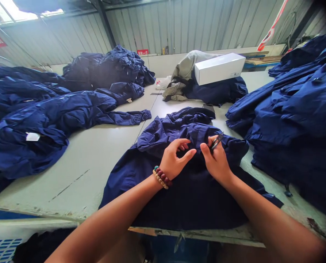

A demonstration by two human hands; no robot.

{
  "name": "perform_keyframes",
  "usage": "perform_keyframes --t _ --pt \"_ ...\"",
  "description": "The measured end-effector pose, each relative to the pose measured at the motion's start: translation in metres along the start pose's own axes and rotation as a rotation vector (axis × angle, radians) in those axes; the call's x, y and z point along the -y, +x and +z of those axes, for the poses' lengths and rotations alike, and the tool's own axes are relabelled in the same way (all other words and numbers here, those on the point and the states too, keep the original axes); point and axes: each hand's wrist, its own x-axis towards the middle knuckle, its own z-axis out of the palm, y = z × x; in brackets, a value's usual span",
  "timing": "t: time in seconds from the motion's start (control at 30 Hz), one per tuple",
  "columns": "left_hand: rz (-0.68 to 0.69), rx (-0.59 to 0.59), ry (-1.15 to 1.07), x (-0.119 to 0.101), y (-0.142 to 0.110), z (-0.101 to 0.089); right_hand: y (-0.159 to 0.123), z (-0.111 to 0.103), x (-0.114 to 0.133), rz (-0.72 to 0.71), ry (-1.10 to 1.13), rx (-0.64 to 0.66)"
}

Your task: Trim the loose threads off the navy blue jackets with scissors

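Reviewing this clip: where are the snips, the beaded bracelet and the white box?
Snips [217,141]: head view, on their dark metal body.
Beaded bracelet [162,177]: head view, on the red and tan beads at the wrist.
White box [219,68]: head view, on its large white face.

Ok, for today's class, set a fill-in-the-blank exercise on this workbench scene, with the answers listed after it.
The right hand holds small black ____.
The beaded bracelet is on the ____ wrist.
The jacket under the right hand is ____ blue.
The box at the far end is ____.

Answers: snips; left; navy; white.
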Motion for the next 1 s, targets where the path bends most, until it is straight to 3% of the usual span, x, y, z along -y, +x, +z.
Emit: perform_keyframes --t 0.17,0.33,0.53,0.63,0.73,0.9,1.0 --pt "-0.224 0.083 -0.158 0.004 -0.001 0.001 -0.005 0.003 0.007 -0.063 0.010 0.119" --pt "-0.360 0.116 -0.353 0.006 -0.001 -0.001 -0.002 0.002 0.008 -0.038 -0.039 0.111" --pt "-0.332 0.103 -0.442 0.004 -0.001 0.003 -0.006 0.008 0.001 0.025 -0.022 0.137" --pt "-0.392 0.105 -0.513 0.007 0.000 0.004 -0.008 0.009 -0.001 0.019 -0.037 0.152" --pt "-0.476 0.083 -0.611 0.010 0.002 0.002 -0.006 0.007 0.001 0.012 -0.004 0.119" --pt "-0.551 -0.077 -0.795 0.008 0.007 -0.004 0.000 0.003 0.004 0.008 0.077 0.035" --pt "-0.604 -0.049 -0.903 0.006 0.009 -0.006 0.003 0.002 0.003 0.069 0.113 -0.023"
